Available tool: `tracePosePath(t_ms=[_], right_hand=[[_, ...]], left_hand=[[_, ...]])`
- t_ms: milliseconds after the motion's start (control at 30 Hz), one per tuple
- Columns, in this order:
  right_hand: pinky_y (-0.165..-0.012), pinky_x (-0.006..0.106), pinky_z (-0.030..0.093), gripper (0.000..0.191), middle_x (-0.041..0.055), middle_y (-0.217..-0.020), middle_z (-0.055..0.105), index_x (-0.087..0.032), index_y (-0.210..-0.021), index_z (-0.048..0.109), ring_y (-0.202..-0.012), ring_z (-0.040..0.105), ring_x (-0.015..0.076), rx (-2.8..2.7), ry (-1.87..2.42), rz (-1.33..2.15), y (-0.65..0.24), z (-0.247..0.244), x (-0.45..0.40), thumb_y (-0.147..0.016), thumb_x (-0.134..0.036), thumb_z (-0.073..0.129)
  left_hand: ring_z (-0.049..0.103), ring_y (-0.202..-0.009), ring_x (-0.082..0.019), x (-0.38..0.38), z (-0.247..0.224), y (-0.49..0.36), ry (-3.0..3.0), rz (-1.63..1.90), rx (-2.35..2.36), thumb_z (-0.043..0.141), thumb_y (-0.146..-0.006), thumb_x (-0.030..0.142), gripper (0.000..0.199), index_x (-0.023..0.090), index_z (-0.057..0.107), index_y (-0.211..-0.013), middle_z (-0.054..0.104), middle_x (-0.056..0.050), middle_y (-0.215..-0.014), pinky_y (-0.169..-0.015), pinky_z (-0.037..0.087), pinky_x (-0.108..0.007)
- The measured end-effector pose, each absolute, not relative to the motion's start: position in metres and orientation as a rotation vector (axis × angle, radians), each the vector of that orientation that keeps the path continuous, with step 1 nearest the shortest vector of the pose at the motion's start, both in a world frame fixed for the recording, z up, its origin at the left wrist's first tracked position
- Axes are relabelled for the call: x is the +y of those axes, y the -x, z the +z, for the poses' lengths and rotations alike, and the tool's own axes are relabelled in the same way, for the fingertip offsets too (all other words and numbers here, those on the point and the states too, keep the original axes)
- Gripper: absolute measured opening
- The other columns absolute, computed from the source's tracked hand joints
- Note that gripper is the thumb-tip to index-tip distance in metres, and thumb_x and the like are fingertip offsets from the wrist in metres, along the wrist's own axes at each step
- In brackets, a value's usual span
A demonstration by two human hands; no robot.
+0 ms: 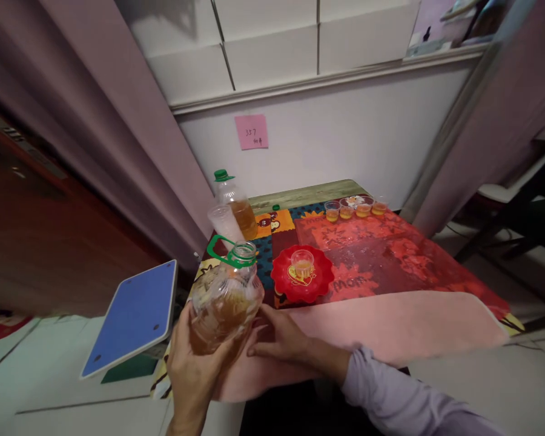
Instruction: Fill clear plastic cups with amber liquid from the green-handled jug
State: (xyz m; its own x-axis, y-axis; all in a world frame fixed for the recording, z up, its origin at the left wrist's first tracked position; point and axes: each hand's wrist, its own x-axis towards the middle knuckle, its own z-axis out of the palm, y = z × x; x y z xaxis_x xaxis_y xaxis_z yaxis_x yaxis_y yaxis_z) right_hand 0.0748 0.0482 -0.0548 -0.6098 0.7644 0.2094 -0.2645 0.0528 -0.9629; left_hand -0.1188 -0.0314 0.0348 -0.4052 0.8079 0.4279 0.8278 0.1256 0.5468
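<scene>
My left hand [191, 378] is wrapped around the lower left side of a clear plastic jug [229, 300] of amber liquid. The jug leans slightly; its mouth is uncapped, with a green ring handle [218, 242] at the neck. Against its lower right side rests my right hand [286, 339], thumb and fingers curved along it, some fingertips hidden. Just beyond, a red scalloped plate [279, 272] bears a small clear plastic cup [303, 266] with some amber liquid. A loose green cap [276, 207] lies farther back.
A second jug [244, 218], green-capped, stands at the back left beside stacked plastic cups [224, 221]. Several filled cups [346, 213] line the back right. A pink cloth [390, 324] covers the table's front edge. Left of the table is a blue-topped stool [131, 315].
</scene>
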Motion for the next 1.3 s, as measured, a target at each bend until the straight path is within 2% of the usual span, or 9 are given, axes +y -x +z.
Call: tracePosePath(t_ms=[200,400,500,600,700,800,1033,1167,1300], right_hand=[[-0.074,0.041,0.063,0.017,0.0083,-0.092,0.085,-0.031,-0.104,0.087,-0.079,0.079,0.0266,-1.874,0.782,1.174,-0.164,-0.033,0.046,-0.095,-0.044,0.082],[-0.073,0.037,0.060,0.032,0.0105,-0.095,0.085,-0.023,-0.107,0.085,-0.075,0.076,0.0236,-1.917,1.145,0.633,-0.220,0.014,0.124,-0.097,-0.052,0.076],[-0.100,0.050,0.061,0.059,0.0186,-0.131,0.080,-0.019,-0.131,0.079,-0.114,0.078,0.0350,-2.088,1.296,0.397,-0.224,0.024,0.156,-0.088,-0.060,0.084],[-0.125,0.061,0.045,0.085,0.0268,-0.162,0.060,-0.014,-0.145,0.070,-0.151,0.058,0.0443,-2.273,1.423,0.277,-0.213,0.025,0.172,-0.079,-0.063,0.091],[-0.136,0.068,0.025,0.086,0.0294,-0.172,0.048,-0.011,-0.148,0.068,-0.163,0.043,0.0453,-2.409,1.524,0.256,-0.200,0.023,0.176,-0.082,-0.061,0.089],[-0.137,0.071,0.017,0.077,0.0301,-0.173,0.047,-0.010,-0.150,0.066,-0.164,0.043,0.0437,-2.443,1.555,0.283,-0.192,0.022,0.178,-0.092,-0.058,0.080],[-0.133,0.072,0.027,0.071,0.0272,-0.161,0.060,-0.014,-0.131,0.076,-0.153,0.055,0.0444,-2.342,1.379,0.369,-0.203,0.023,0.190,-0.078,-0.059,0.090],[-0.121,0.060,0.048,0.056,0.0227,-0.148,0.070,-0.018,-0.115,0.079,-0.142,0.064,0.0411,-2.203,1.320,0.313,-0.221,0.043,0.228,-0.083,-0.063,0.085],[-0.120,0.055,0.049,0.054,0.0222,-0.147,0.070,-0.017,-0.117,0.079,-0.142,0.064,0.0403,-2.156,1.420,0.135,-0.241,0.062,0.290,-0.084,-0.059,0.084]], left_hand=[[0.063,-0.144,-0.039,-0.036,0.033,0.118,1.623,-1.232,-2.337,0.070,-0.091,0.070,0.092,0.025,0.042,-0.166,0.063,-0.017,-0.156,-0.126,0.049,-0.057],[0.066,-0.140,-0.041,-0.035,0.028,0.112,1.558,-1.322,-2.272,0.074,-0.083,0.080,0.103,0.021,0.048,-0.163,0.066,-0.019,-0.151,-0.123,0.051,-0.060],[0.069,-0.134,-0.045,-0.031,0.027,0.105,1.471,-1.400,-2.181,0.072,-0.073,0.093,0.117,0.013,0.056,-0.157,0.070,-0.024,-0.145,-0.120,0.053,-0.061],[0.070,-0.133,-0.046,-0.029,0.029,0.102,1.451,-1.411,-2.199,0.068,-0.072,0.099,0.122,0.011,0.058,-0.157,0.071,-0.026,-0.145,-0.118,0.053,-0.061],[0.070,-0.132,-0.047,-0.028,0.031,0.102,1.434,-1.402,-2.223,0.065,-0.069,0.102,0.126,0.011,0.059,-0.156,0.072,-0.026,-0.144,-0.117,0.054,-0.062],[0.069,-0.133,-0.046,-0.028,0.031,0.105,1.435,-1.394,-2.243,0.066,-0.068,0.102,0.126,0.013,0.059,-0.157,0.071,-0.025,-0.144,-0.118,0.054,-0.062],[0.068,-0.134,-0.050,-0.029,0.031,0.108,1.355,-1.360,-2.360,0.060,-0.059,0.110,0.139,0.013,0.057,-0.159,0.070,-0.026,-0.146,-0.119,0.052,-0.068],[0.067,-0.136,-0.052,-0.029,0.032,0.110,1.347,-1.297,-2.444,0.058,-0.057,0.112,0.143,0.013,0.056,-0.160,0.069,-0.027,-0.149,-0.120,0.051,-0.069],[0.064,-0.139,-0.054,-0.033,0.029,0.117,1.348,-1.277,-2.503,0.064,-0.057,0.107,0.140,0.016,0.053,-0.163,0.066,-0.026,-0.154,-0.123,0.046,-0.074]])
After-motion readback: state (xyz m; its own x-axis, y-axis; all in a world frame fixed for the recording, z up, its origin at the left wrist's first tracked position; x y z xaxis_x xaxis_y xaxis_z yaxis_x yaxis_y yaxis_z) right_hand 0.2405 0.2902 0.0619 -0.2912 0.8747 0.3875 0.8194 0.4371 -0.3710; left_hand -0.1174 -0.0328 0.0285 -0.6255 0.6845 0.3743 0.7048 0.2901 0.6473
